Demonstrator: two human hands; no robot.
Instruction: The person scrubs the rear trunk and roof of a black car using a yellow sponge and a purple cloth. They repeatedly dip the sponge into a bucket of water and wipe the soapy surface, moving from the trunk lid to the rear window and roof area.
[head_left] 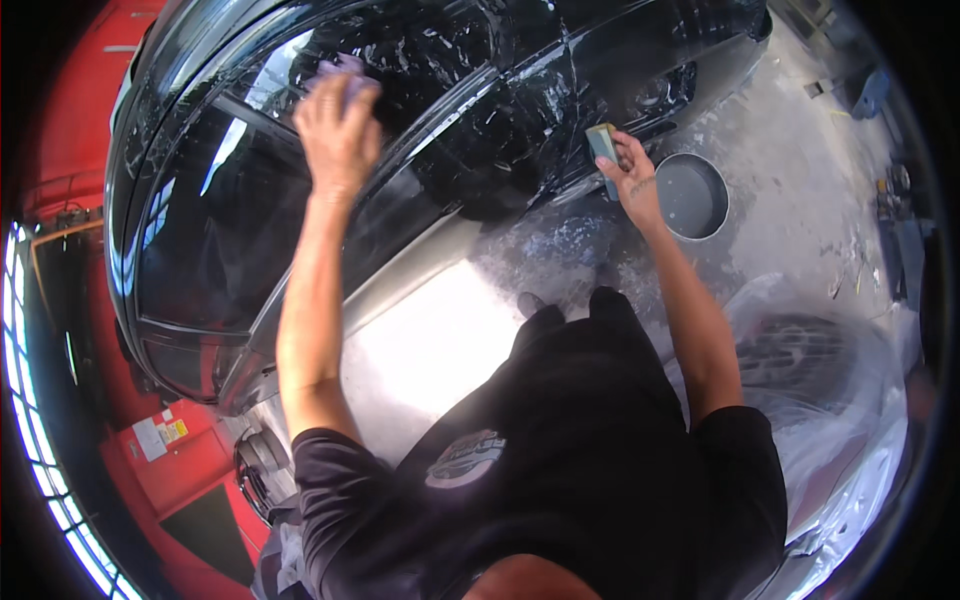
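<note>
A glossy black car (225, 240) fills the upper left, its side panels wet with streaks and drops. My left hand (340, 135) reaches over it, fingers curled on a crumpled light purple cloth (347, 68) at the wet surface; hand and cloth are slightly blurred. Lower on the car's side, my right hand (633, 178) grips a small block (602, 145), grey-green with a yellowish edge, between thumb and fingers. That block is close to the car's lower edge; whether it touches the panel I cannot tell. Just right of this hand stands a round grey bucket (718, 190).
Wet, stained grey floor (560, 235) lies between my feet and the car, with a bright patch of light (430, 335) to the left. Clear plastic sheeting (860, 400) covers a dark slatted part at right. Red panels (190, 460) stand at far left.
</note>
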